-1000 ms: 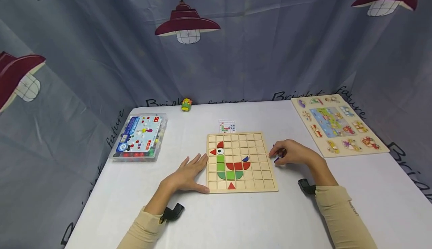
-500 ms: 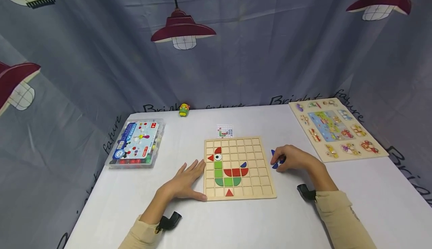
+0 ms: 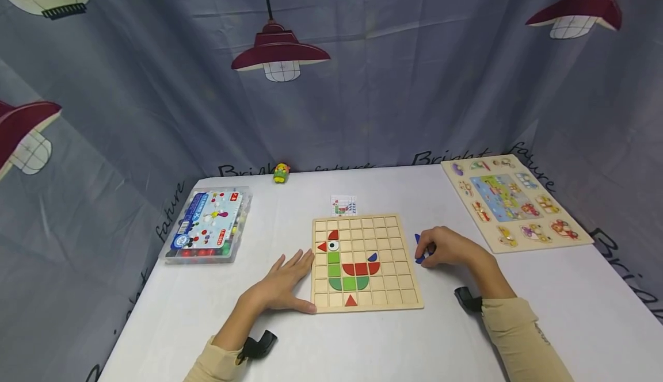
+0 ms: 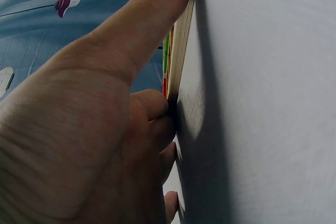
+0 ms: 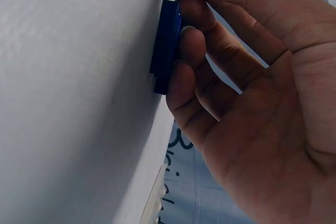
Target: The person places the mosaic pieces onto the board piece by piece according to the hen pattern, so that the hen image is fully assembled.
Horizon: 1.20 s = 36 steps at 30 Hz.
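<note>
Ref = square pale-wood grid board [image 3: 399,295], on the white worktop [image 3: 393,347]. Clear plastic box [image 3: 242,201] sits left of the board, a bit farther back, lid down. Blue-and-white printed label [image 3: 212,215] covers most of its top; red and green bits [image 3: 201,252] show through the near side.

Board cells hold: red quarter-round [image 3: 333,235] above a black-and-white round eye piece [image 3: 333,245], small red triangle [image 3: 322,247] left of the eye, bright green squares [image 3: 333,270] below it, dark green quarter-rounds [image 3: 335,283] lower down, red row [image 3: 361,269], blue curved piece [image 3: 372,257] above that row's right end. Another red triangle [image 3: 350,301] in the bottom row.

Left hand [image 3: 282,283]: grip wide, fingers spread, thumb touching the board's near left corner, holding nothing. Right hand [image 3: 448,248]: just right of the board, grip mostly closed, fingers curled, tips on dark blue flat pieces [image 5: 167,38] at worktop level. Can't tell if any is pinched.

Printed pattern card [image 3: 343,205] just beyond the board. Green-and-yellow toy figure [image 3: 281,173] beyond it, to the left. Wooden picture puzzle [image 3: 492,240] right and farther. Grey-blue curtain [image 3: 362,111] with red lamp prints [image 3: 281,54] behind everything.
</note>
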Tool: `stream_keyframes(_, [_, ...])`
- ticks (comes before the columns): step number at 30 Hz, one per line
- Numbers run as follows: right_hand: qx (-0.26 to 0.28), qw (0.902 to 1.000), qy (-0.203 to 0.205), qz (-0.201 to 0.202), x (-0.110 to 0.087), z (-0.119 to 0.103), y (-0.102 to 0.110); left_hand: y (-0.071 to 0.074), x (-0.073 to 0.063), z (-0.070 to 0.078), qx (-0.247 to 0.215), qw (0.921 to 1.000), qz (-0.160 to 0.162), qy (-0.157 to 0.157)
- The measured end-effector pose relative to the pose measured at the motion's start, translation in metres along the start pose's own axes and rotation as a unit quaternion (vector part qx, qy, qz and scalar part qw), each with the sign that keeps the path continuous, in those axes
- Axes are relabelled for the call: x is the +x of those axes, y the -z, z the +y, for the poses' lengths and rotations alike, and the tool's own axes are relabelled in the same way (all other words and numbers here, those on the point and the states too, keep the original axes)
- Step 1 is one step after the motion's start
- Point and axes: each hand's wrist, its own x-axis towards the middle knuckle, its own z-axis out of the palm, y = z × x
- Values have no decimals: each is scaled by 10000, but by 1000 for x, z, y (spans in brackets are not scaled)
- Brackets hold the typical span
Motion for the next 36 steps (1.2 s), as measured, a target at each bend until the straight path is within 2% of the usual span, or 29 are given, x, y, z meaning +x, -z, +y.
stream_keyframes(9, [-7, 9998, -218, 14, 1, -4, 1, 0, -1, -1, 15, 10000, 56, -13])
stream_keyframes(21, [186, 9997, -158, -23, 5, -12, 3, -1, -2, 1, -21, 9999, 97, -77])
stream_keyframes(26, [185, 9998, -91, -63, 16, -21, 4, -1, -2, 0, -70, 9999, 59, -43])
stream_keyframes(36, [-268, 9994, 121, -186, 42, -42, 4, -1, -1, 2, 4, 9999, 87, -77])
